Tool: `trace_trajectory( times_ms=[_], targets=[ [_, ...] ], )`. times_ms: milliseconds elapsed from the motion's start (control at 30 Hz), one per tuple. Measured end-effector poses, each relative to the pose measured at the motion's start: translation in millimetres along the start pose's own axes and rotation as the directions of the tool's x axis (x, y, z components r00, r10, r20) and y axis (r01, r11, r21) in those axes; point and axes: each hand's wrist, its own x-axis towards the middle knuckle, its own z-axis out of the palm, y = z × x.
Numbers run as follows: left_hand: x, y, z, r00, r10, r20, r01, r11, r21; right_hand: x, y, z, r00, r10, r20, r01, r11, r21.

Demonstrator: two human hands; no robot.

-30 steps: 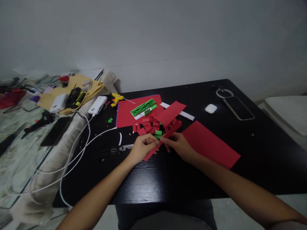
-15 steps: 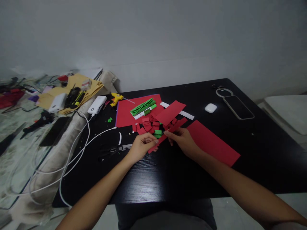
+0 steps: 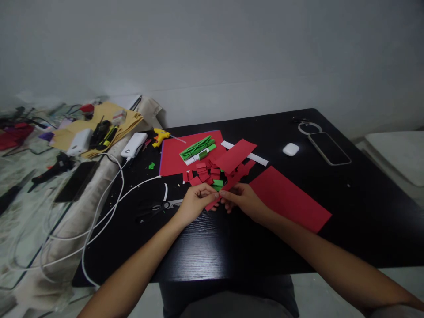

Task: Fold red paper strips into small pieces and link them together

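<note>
My left hand (image 3: 198,201) pinches the near end of a red paper strip (image 3: 235,179) between thumb and fingers. Close beside it, my right hand (image 3: 241,199) is closed on the same strip, thumb on top, a little further along. The strip slants up to the right over a pile of small folded red paper pieces (image 3: 201,168). A green paper piece (image 3: 217,183) lies just beyond my fingers. Behind the strip rests a wider red paper piece (image 3: 236,155) on a white strip (image 3: 260,159). A large red sheet (image 3: 291,201) lies partly behind my right hand and forearm.
Black scissors (image 3: 159,206) lie left of my left hand. Further back are folded green paper (image 3: 198,148) on a red sheet (image 3: 170,157) and a yellow glue gun (image 3: 161,136). White cables (image 3: 121,194) cross the left side. A phone (image 3: 329,148) and white earbud case (image 3: 290,149) sit right.
My right hand has slid left and toward me along the red strip, close to my left hand. My left hand has barely moved.
</note>
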Motion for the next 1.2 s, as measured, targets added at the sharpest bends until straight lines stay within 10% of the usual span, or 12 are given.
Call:
trace_trajectory(
  times_ms=[1200],
  targets=[
    [2.0, -1.1, -2.4, 0.999, 0.008, -0.036, -0.007, 1.000, 0.013, 0.9, -0.1, -2.6, 0.999, -0.029, -0.020, 0.030, 0.998, 0.046]
  ],
)
